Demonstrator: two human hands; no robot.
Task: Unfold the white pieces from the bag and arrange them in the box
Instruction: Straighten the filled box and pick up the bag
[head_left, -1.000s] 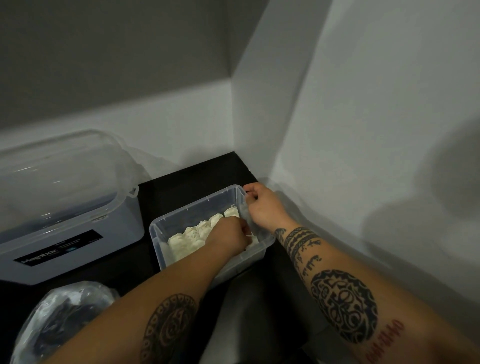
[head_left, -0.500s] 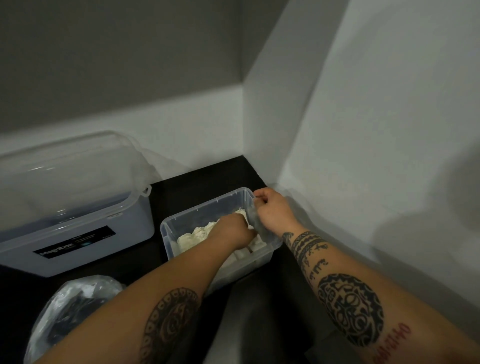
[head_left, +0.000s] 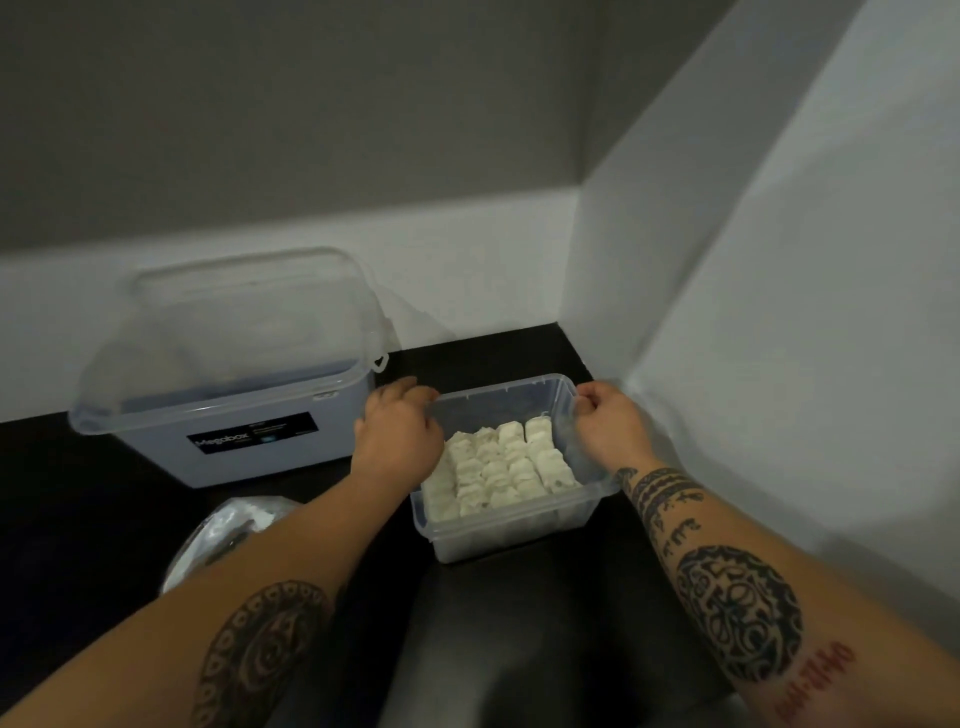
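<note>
While the left hand (head_left: 400, 434) at 10 o'clock and right hand (head_left: 608, 423) at 2 o'clock clasp the box (head_left: 519, 535) rim, probably steadying it, white pieces (head_left: 498, 467) lie rowed inside; bag (head_left: 218, 538) at 8 o'clock.

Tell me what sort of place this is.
Likely a storage or packing corner indoors: a black countertop against plain white walls, a large lidded translucent plastic storage tub, and a small clear plastic box of white pieces.

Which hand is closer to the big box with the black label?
Left. The left hand holds the left rim of the small box, just beside the big box. The right hand holds the opposite rim, farther away.
</note>
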